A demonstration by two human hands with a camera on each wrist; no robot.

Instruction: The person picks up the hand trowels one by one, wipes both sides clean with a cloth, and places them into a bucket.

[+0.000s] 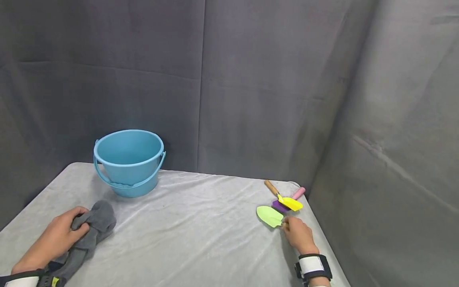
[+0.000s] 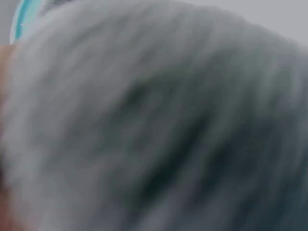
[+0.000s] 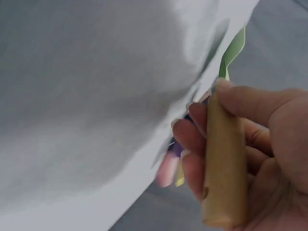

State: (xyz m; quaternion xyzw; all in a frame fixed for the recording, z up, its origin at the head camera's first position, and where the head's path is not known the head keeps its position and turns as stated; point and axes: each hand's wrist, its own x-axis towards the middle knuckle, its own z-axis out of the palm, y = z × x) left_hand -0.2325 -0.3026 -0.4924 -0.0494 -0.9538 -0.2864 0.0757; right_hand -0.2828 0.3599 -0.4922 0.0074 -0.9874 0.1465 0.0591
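Fingers of your right hand (image 1: 298, 234) are curling round the wooden handle (image 3: 225, 159) of the green trowel (image 1: 269, 215) lying at the table's (image 1: 193, 231) right edge beside the yellow and purple trowels, while your left hand (image 1: 59, 235) is clutching the grey cloth (image 1: 94, 227) near the blue bucket (image 1: 128, 161), bunching it for a firm hold.

Staged recording booth, not lived-in room. Dark grey fabric backdrop (image 1: 251, 79) hangs behind and along right side, seams and creases visible (closes off all surroundings). Single table (image 1: 201, 239) under wrinkled white cloth. Props few and toy-like: blue plastic bucket (image 1: 128, 161), grey rag (image 1: 91, 231), small coloured garden trowels (image 1: 281, 205) grouped near right edge. Black-and-white strap (image 1: 312, 266) on person's wrist, fitting instrumented data-collection setup.
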